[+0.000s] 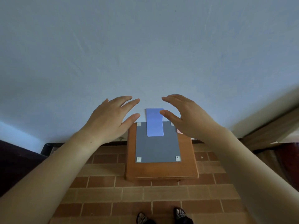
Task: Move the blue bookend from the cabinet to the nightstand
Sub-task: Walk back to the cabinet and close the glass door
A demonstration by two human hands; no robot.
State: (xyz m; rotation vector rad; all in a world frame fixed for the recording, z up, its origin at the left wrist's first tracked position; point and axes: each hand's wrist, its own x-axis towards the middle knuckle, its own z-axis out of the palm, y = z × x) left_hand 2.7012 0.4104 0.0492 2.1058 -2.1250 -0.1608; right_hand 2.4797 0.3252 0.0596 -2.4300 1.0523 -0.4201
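Observation:
The blue bookend (155,122) stands on a grey mat (157,147) taped to the top of a brown wooden nightstand (161,168), close to the white wall. Its upright plate rises against the wall and its foot lies flat on the mat. My left hand (111,120) hovers to the left of the bookend with fingers straight and spread, holding nothing. My right hand (182,117) hovers to the right of it, fingers relaxed, its thumb tip just in front of the bookend's upper right edge. Neither hand grips the bookend.
A white wall (145,54) fills the upper view behind the nightstand. Brown brick-pattern floor (129,194) lies around it, with my feet (161,217) at the bottom. A dark piece of furniture (14,164) is at the left and a wooden frame (267,125) at the right.

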